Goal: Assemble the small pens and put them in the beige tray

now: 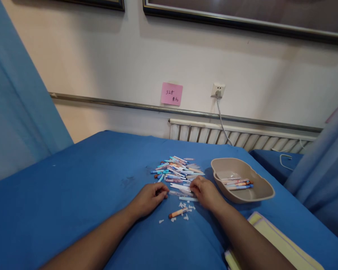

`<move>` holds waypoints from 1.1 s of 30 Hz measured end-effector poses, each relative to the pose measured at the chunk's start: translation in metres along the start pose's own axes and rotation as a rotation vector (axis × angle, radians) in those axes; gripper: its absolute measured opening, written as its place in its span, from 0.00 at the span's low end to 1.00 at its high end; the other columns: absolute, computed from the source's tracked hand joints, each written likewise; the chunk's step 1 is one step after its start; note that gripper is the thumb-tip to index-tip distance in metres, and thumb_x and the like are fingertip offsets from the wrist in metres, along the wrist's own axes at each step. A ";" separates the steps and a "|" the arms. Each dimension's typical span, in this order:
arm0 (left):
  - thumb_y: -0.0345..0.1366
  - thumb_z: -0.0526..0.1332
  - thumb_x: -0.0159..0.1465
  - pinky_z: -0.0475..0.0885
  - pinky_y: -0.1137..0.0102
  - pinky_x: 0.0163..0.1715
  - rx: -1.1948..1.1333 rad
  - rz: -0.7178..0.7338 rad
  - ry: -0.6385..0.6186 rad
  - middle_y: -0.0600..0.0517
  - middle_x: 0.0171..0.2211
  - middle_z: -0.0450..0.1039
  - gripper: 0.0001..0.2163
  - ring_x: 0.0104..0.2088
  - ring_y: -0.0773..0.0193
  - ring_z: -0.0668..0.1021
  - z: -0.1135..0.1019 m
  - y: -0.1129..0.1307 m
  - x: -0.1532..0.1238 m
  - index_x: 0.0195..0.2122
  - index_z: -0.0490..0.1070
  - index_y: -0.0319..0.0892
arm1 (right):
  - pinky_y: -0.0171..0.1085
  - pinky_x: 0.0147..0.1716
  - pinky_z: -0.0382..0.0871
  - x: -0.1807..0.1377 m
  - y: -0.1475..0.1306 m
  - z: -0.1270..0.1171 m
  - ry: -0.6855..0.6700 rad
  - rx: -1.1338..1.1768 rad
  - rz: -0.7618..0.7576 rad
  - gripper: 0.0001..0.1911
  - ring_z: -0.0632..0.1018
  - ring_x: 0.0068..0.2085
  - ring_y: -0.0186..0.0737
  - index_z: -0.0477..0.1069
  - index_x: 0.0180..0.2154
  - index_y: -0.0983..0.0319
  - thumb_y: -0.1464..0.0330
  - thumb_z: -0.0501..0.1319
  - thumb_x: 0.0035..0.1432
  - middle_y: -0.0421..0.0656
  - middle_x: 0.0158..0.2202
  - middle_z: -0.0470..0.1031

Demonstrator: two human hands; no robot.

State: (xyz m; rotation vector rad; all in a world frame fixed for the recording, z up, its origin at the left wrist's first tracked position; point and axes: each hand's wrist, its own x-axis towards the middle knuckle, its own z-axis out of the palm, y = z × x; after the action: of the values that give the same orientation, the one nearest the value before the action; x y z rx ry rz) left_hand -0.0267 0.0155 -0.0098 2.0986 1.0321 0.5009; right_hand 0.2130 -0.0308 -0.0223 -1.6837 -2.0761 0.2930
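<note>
A loose pile of pens (176,167) in blue, pink, white and brown lies on the blue cloth. At the left of its near end is my left hand (150,198), fingers curled, the tips by the ends of clear pen barrels (180,193). My right hand (204,190) bends down over the right ends of the same barrels, fingertips closed together. Whatever either hand pinches is hidden or too small to name. Just below lie a light blue pen (187,199), an orange and brown pen (177,213) and several small white pieces (183,205).
A beige bin (259,193) with several pens (238,184) in it stands right of the pile. Yellow cloth or padding (281,240) lies at the lower right. Behind the blue-covered table (81,202) are a radiator (208,133), a rail, and a plugged socket (218,90).
</note>
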 end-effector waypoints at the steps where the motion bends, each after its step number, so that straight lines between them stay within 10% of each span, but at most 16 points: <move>1: 0.38 0.53 0.59 0.65 0.74 0.31 0.005 0.002 -0.001 0.53 0.29 0.74 0.10 0.31 0.64 0.73 0.000 -0.001 0.000 0.34 0.71 0.41 | 0.32 0.38 0.61 0.000 0.000 0.000 -0.003 -0.004 0.005 0.08 0.73 0.37 0.36 0.72 0.33 0.61 0.71 0.54 0.57 0.43 0.36 0.72; 33: 0.39 0.53 0.60 0.61 0.74 0.28 0.076 0.031 -0.024 0.54 0.28 0.72 0.11 0.29 0.65 0.71 0.002 -0.006 0.004 0.36 0.72 0.41 | 0.31 0.34 0.58 0.005 -0.006 -0.010 -0.159 -0.097 0.016 0.09 0.73 0.36 0.37 0.72 0.32 0.61 0.71 0.53 0.55 0.43 0.34 0.75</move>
State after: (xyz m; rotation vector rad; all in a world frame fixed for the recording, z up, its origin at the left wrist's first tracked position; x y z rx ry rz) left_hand -0.0263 0.0201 -0.0150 2.1852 1.0200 0.4574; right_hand 0.2120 -0.0285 -0.0103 -1.7869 -2.2251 0.3463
